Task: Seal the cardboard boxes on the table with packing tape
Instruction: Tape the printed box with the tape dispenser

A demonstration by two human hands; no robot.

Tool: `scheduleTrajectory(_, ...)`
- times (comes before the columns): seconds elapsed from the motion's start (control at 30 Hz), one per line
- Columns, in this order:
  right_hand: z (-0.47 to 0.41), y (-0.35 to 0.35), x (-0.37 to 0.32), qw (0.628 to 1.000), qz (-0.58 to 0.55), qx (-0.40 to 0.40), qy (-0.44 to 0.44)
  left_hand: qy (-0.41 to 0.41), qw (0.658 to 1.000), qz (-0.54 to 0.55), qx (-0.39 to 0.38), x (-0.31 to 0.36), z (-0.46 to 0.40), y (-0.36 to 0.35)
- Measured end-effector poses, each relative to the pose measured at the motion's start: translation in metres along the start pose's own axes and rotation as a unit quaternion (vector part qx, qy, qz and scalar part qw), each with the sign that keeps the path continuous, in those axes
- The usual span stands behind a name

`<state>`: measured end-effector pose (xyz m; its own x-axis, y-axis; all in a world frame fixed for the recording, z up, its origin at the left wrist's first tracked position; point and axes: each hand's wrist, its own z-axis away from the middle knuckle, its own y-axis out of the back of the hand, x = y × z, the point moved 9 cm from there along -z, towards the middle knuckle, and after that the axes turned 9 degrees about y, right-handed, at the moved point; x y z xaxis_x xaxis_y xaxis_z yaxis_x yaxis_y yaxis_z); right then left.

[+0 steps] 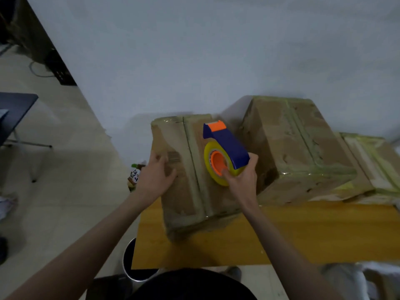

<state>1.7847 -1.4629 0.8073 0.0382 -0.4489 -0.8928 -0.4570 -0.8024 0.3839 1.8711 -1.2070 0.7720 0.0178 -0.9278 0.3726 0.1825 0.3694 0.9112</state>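
Tape dispenser (225,148) on left box (190,169), beside taller box (303,152).

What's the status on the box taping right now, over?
Left hand flat on near box, steadying. Right hand grips tape dispenser over its seam. Nothing in the way.

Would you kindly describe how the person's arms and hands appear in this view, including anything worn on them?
Both forearms are bare, with no sleeves in view. The left hand and right hand wear no gloves, and no watch, ring or bracelet is visible. A dark garment shows at the bottom edge of the view, on the torso.
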Motion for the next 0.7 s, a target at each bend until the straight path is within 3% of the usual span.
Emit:
scheduleTrajectory(0.2, 0.015, 0.024, 0.009, 0.998, 0.051, 0.025, 0.013, -0.045, 0.999, -0.019, -0.002, 0.012, -0.042, 0.012)
scheduleTrajectory(0.43, 0.032, 0.017, 0.003, 0.993, 0.092, -0.03, 0.066, -0.056, 0.991, -0.044, -0.116, 0.018, -0.125, 0.01)
scheduleTrajectory(0.6, 0.045, 0.03, -0.002, 0.997, 0.063, -0.001, 0.041, -0.066, 0.99, -0.023, -0.121, 0.01, -0.114, 0.002)
scheduleTrajectory(0.7, 0.049, 0.043, 0.002, 0.997, 0.066, 0.013, 0.026, -0.065, 0.99, -0.077, -0.101, 0.0, -0.092, 0.0)
